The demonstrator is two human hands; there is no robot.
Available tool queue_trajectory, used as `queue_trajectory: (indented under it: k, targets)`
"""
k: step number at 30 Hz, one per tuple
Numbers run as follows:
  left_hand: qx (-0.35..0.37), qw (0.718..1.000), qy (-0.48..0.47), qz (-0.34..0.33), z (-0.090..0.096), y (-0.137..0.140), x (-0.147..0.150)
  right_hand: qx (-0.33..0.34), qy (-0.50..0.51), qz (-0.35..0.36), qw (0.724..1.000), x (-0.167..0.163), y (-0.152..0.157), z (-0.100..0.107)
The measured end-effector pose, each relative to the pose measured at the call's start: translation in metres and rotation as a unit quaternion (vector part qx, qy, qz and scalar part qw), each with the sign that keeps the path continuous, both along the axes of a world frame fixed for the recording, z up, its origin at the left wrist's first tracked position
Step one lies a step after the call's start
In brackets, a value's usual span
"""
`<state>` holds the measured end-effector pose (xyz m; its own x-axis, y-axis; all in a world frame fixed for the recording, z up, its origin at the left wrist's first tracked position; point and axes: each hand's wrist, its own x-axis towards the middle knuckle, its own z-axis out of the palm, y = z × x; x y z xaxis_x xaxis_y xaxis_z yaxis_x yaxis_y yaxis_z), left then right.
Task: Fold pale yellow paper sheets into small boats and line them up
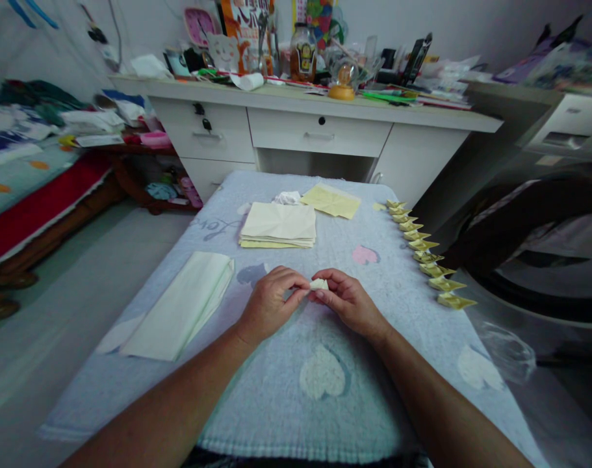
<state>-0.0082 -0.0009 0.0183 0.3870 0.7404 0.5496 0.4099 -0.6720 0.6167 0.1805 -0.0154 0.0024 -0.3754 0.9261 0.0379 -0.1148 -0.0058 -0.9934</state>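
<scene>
Between my two hands is a small folded piece of pale yellow paper [319,285], held just above the cloth-covered table. My left hand [277,296] pinches its left end between thumb and fingertips. Curled around the right side of the same paper is my right hand [347,300], its thumb in front. Beyond them lies a stack of creased cream paper squares [279,224]. To the left rests a long folded pale sheet [181,305]. Along the right edge runs a row of several folded yellow paper boats [429,257].
Behind the stack are a yellow creased sheet [332,200] and crumpled white tissue [286,198]. A white desk [320,133] crowded with jars and stationery stands past the table. A washing machine [544,214] is at right, a bed [42,208] at left. A clear plastic bag [510,351] hangs by the right edge.
</scene>
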Motion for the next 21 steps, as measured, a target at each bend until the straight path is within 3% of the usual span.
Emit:
queue_trajectory:
  k: [11, 21]
  targets:
    - [-0.061, 0.998, 0.017, 0.011, 0.0, -0.0006, -0.0024, 0.026, -0.026, 0.009, 0.999, 0.0008, -0.0009, 0.0006]
    - [-0.148, 0.988, -0.038, 0.016, 0.0013, -0.0006, 0.0017, 0.053, -0.071, 0.007, 0.996, -0.0006, -0.0023, 0.0045]
